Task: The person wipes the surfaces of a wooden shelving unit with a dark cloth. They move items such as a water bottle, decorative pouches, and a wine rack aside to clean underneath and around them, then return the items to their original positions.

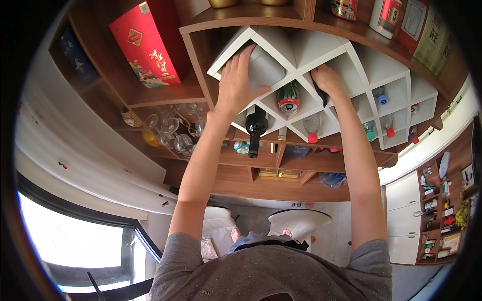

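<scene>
My left hand (237,82) reaches into the upper left cell of a white diamond-lattice wine rack (297,73). Its fingers lie along a silver-grey box (266,66) in that cell, thumb spread toward the lower divider. In a cell further right, my right hand (326,79) is closed around a thin black item (319,90), possibly a cloth, which hangs over the divider. My right fingertips are partly hidden. Between the hands, a green and red drink can (289,98) lies in its own cell. Below my left hand, a dark wine bottle (256,128) sticks out neck first.
Plastic bottles, one with a red cap (312,129), protrude from lower cells. Stemmed glasses (175,131) crowd the left shelf. A red gift box (145,47) stands at upper left. Beneath my feet are white padded chairs (297,222); a window (79,233) is at left.
</scene>
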`<action>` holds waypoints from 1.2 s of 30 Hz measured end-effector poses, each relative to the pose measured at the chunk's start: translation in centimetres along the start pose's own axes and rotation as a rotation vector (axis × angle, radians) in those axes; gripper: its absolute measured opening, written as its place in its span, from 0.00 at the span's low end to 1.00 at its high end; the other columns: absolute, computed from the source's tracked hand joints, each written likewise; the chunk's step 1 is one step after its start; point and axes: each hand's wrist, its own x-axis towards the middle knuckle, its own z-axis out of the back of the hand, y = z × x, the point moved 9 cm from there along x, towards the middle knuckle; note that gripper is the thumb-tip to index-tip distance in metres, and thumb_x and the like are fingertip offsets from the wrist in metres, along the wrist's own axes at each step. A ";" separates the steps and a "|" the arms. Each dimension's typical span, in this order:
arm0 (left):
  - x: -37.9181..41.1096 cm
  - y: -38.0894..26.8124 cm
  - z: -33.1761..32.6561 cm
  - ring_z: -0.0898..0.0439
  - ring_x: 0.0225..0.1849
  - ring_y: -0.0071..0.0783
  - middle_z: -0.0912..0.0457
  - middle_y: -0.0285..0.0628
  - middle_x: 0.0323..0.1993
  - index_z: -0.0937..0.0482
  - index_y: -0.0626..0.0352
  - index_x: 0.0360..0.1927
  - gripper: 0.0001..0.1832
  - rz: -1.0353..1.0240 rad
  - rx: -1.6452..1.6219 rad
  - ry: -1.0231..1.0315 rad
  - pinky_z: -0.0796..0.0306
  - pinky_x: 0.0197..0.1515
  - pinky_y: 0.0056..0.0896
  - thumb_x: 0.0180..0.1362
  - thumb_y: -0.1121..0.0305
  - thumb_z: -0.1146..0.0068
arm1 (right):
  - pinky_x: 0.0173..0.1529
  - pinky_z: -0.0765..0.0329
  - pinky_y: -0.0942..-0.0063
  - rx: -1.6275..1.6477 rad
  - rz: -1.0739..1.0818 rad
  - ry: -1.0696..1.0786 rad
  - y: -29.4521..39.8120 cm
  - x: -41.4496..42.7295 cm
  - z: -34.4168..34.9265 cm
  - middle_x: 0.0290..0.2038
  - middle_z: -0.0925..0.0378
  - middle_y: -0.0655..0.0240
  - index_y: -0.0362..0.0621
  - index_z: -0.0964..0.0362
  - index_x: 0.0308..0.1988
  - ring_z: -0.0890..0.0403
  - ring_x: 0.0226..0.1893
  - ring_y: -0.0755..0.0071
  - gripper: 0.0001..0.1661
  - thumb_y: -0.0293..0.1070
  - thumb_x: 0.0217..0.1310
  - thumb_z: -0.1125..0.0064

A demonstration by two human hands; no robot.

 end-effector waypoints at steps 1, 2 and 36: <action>0.4 0.4 -0.2 0.28 0.62 0.56 0.25 0.53 0.60 0.38 0.57 0.71 0.52 -0.033 0.035 0.008 0.31 0.62 0.50 0.43 0.63 0.21 | 0.64 0.28 0.48 -0.004 0.004 0.025 -0.2 0.5 -0.4 0.57 0.23 0.45 0.43 0.26 0.58 0.23 0.58 0.39 0.30 0.50 0.72 0.63; 0.7 0.8 -0.4 0.28 0.62 0.57 0.24 0.54 0.60 0.39 0.57 0.71 0.51 -0.067 0.071 0.015 0.30 0.62 0.50 0.44 0.62 0.21 | 0.65 0.29 0.49 -0.008 0.009 0.049 -0.3 1.0 -0.7 0.58 0.24 0.45 0.42 0.26 0.59 0.24 0.60 0.39 0.31 0.51 0.72 0.63; -20.5 -9.4 -1.1 0.21 0.60 0.52 0.21 0.52 0.61 0.24 0.64 0.62 0.29 0.221 -0.433 0.094 0.27 0.61 0.43 0.54 0.82 0.37 | 0.40 0.26 0.71 0.705 0.308 -0.120 4.0 -15.8 5.5 0.35 0.19 0.53 0.42 0.25 0.57 0.27 0.28 0.63 0.18 0.39 0.76 0.49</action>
